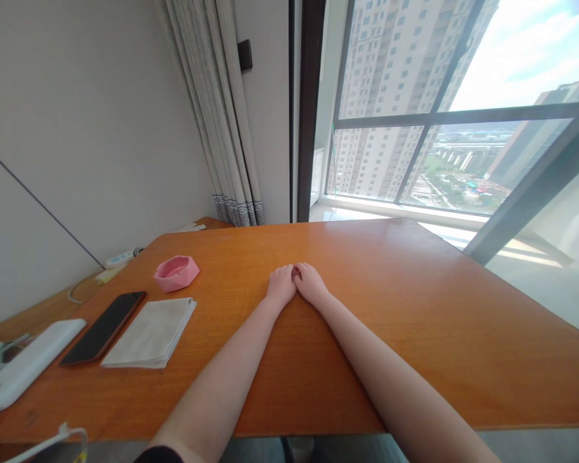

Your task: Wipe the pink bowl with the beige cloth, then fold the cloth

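My left hand [282,284] and my right hand [311,282] rest side by side on the wooden table [367,270], touching at the fingers. Both are closed, with the fingers curled in, and no object shows in either. To the left of my left hand sits a pink hexagonal ashtray [176,281]. Nearer to me on that side lies a folded pale grey cloth [147,334]. Beside the cloth is a dark smartphone [107,325], its black screen facing up.
Left of the phone lies a long white device [33,363]. A white cable [53,440] pokes up at the table's near left edge. Along the wall is a power strip [120,258]. Behind the table hang a curtain [222,128] and a large window [386,154].
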The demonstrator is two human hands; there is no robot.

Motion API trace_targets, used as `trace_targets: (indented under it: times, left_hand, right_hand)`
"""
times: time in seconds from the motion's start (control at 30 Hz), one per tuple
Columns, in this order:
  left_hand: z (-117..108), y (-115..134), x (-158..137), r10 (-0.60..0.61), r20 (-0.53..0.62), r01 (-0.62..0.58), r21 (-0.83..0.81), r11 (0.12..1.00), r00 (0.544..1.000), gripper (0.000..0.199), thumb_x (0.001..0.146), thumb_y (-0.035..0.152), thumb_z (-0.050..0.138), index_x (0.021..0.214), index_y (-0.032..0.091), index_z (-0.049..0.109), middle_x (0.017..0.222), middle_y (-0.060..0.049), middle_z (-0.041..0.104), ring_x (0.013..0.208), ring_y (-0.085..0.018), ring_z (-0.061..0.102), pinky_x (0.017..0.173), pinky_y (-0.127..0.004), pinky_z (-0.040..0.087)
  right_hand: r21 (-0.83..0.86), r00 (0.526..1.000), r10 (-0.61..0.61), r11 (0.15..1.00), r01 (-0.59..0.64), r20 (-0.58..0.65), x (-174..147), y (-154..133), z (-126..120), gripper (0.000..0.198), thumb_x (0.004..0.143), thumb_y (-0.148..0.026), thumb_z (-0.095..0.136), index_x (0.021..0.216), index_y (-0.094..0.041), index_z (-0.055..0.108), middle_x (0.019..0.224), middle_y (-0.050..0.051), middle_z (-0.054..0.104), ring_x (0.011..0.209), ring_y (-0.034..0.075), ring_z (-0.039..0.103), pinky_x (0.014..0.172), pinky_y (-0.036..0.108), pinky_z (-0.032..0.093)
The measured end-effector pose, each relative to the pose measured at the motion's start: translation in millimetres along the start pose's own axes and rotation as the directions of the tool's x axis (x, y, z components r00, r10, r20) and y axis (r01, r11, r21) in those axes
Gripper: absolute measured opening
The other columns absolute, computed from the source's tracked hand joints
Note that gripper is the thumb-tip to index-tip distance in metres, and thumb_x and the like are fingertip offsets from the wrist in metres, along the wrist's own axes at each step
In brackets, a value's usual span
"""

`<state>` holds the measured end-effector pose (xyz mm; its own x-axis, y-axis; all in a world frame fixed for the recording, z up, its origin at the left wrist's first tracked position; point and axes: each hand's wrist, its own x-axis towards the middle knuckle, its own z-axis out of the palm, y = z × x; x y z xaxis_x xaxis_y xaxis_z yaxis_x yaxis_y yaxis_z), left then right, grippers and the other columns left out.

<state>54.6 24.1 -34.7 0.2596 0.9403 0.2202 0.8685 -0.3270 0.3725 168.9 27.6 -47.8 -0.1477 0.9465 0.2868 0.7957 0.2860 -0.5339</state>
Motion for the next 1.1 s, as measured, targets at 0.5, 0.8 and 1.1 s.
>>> trace_targets:
  times: [0.5, 0.8, 1.1]
  left_hand:
    - [-17, -5, 1, 0.088, -0.135, -0.075, 0.094, 0.993, 0.987, 0.015, 0.085, 0.018, 0.046, 0.080, 0.020, 0.059, 0.088, -0.009, 0.065, 0.085, -0.020, 0.058, 0.076, -0.033, 0.043]
    - [-115, -128, -29, -0.237, -0.594, 0.453, 0.245, 0.857, 0.769, 0.041, 0.082, 0.032, 0.050, 0.120, 0.016, 0.049, 0.132, -0.017, 0.046, 0.124, -0.034, 0.037, 0.103, -0.059, 0.022]
    - [-106, -185, -45, -0.531, -0.452, 0.662, 0.205, 0.721, 0.717, 0.059, 0.079, 0.039, 0.056, 0.130, 0.015, 0.041, 0.122, -0.021, 0.054, 0.117, -0.038, 0.045, 0.098, -0.066, 0.023]
  right_hand:
    - [0.050, 1.000, -0.007, 0.999, 0.008, -0.017, 0, 5, 2, 0.026, 0.079, -0.010, 0.043, 0.095, -0.017, 0.062, 0.096, 0.008, 0.063, 0.094, 0.018, 0.054, 0.087, 0.030, 0.039]
    - [0.071, 1.000, -0.022, 0.997, 0.022, -0.011, 0, 6, 2, 0.029, 0.080, -0.010, 0.044, 0.101, -0.015, 0.063, 0.103, 0.009, 0.064, 0.101, 0.018, 0.055, 0.092, 0.030, 0.040]
    - [0.061, 1.000, -0.020, 0.998, 0.020, 0.000, -3, 3, -2, 0.029, 0.080, -0.009, 0.045, 0.102, -0.016, 0.063, 0.105, 0.008, 0.063, 0.101, 0.018, 0.055, 0.094, 0.030, 0.039]
